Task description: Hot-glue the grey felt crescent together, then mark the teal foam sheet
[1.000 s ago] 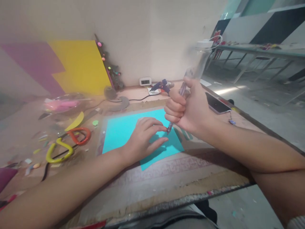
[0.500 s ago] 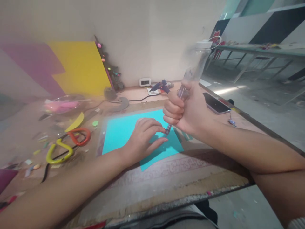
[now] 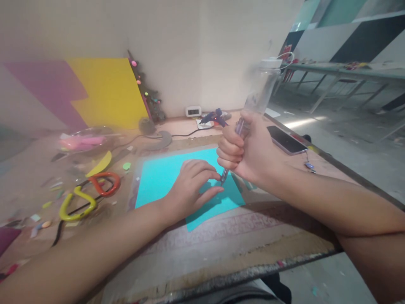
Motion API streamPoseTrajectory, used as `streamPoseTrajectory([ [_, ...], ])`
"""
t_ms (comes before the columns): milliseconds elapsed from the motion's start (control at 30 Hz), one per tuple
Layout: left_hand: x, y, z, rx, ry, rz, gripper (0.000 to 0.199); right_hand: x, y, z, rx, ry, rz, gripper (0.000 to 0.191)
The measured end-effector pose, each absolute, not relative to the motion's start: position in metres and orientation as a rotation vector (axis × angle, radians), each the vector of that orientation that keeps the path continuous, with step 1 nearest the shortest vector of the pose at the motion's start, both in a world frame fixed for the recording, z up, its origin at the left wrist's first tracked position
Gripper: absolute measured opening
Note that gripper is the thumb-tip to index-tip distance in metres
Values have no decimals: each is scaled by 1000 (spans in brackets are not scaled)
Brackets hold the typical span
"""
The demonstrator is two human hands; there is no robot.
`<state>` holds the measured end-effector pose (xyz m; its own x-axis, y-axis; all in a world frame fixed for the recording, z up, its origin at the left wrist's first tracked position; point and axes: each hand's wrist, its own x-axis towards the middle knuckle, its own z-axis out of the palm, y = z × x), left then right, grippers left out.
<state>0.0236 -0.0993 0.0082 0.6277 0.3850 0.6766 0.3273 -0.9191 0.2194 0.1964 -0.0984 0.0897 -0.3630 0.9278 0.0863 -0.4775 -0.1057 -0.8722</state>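
Note:
A sheet of turquoise paper (image 3: pixel 164 177) lies on the worktop in front of me. My right hand (image 3: pixel 249 147) is wrapped in a fist around a pen (image 3: pixel 224 175), which is tilted with its tip down at the paper near the right side. Resting on the sheet, my left hand (image 3: pixel 191 185) has its thumb and index finger apart on either side of the pen tip. It grips nothing, and I cannot tell whether the index fingertip touches the pen.
Scissors with a yellow and a red handle (image 3: pixel 77 207) lie at left among scraps. Behind are a glue gun (image 3: pixel 212 117), a small digital clock (image 3: pixel 193 111) and a clear bottle (image 3: pixel 264 88). A phone (image 3: pixel 287 140) lies near the right edge.
The view has shifted slightly. Both hands and the pen keep nearly the same place on the paper.

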Motion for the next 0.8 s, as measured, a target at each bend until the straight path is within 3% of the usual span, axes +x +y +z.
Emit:
streamPoseTrajectory([
  [667, 24, -101, 8, 2739, 631, 1138, 18, 199, -96, 91, -593, -1206, 1647, 57],
  [800, 23, -105, 20, 2734, 720, 917, 18, 207, -84, 90, -688, -1529, 1349, 60],
])
